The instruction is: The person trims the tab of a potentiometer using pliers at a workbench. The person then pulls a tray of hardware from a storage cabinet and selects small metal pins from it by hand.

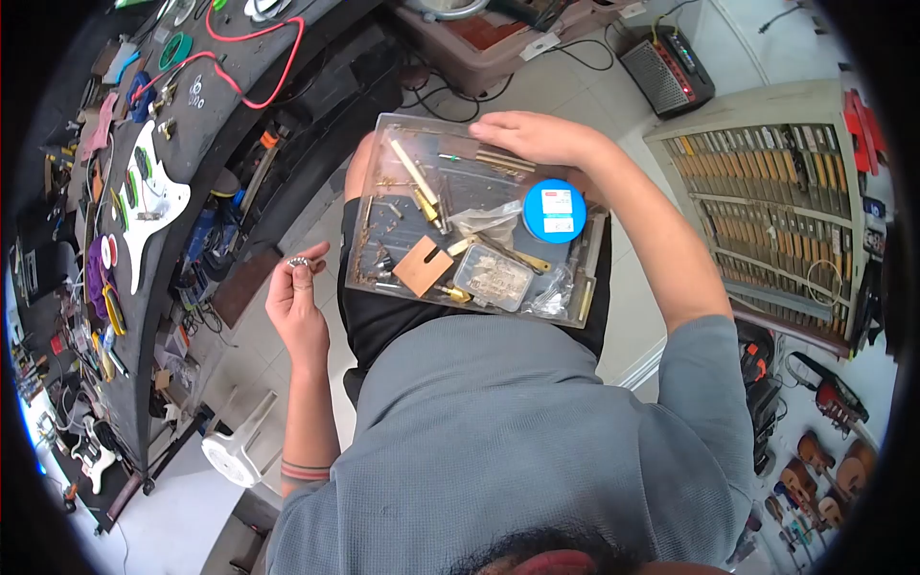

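Note:
A clear plastic tray [383, 201] rests on the lap, holding small brass parts, rods and a plastic bag [489, 222]. My right hand [527, 136] grips its far edge, fingers together over the rim. Inside the tray are a round blue tin [554, 212], a slotted wooden block [423, 267] and a small clear box [494, 278] of little pieces. Off the tray's left side, my left hand [299, 283] is closed in a pinch on a small shiny metal piece [300, 262], too small to name.
A dark workbench [216, 115] on the left carries a white guitar pickguard [153, 196], red cable and tools. At the right stand a rack of files [767, 172] and a small amplifier [668, 72]. A white plastic stool [240, 443] is at lower left.

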### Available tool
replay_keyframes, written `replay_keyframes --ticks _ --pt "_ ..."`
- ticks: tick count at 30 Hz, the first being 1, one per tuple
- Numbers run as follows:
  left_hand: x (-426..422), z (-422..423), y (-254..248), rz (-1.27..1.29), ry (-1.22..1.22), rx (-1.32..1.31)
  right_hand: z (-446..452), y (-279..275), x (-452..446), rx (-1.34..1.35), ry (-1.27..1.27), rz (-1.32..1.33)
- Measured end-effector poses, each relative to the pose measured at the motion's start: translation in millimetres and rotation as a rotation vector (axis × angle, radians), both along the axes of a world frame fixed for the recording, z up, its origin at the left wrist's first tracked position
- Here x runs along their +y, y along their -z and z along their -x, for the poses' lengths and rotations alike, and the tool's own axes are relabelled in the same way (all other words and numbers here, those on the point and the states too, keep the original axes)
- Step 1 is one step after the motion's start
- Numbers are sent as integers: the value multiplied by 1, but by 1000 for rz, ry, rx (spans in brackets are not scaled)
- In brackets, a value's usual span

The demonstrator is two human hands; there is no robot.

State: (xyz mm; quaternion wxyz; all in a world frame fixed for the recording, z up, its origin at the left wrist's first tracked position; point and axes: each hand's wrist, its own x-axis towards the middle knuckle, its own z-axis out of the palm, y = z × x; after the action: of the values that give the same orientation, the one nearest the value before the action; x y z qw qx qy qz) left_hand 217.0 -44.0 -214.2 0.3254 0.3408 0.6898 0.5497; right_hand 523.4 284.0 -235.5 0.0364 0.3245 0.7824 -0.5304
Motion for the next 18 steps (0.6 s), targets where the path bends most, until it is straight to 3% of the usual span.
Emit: replay_keyframes --ticks 3,7,10,13,17,18 --pt "3 -9 -4 20 -66 -168 -1 14 6 38 -56 -2" --pt "18 -4 -6 -39 -51 -122 -46 -6 3 79 152 -62" --pt "38 -10 -6 -81 -1 -162 -116 -23 1 155 417 -47" --pt "62 -26 -15 -79 74 -171 -183 -26 -15 222 879 -86" --pt "91 -47 -18 -78 205 -193 -281 -52 -35 259 1298 111" --pt "98 -55 -21 -71 235 -195 -308 -46 -36 243 1387 56"
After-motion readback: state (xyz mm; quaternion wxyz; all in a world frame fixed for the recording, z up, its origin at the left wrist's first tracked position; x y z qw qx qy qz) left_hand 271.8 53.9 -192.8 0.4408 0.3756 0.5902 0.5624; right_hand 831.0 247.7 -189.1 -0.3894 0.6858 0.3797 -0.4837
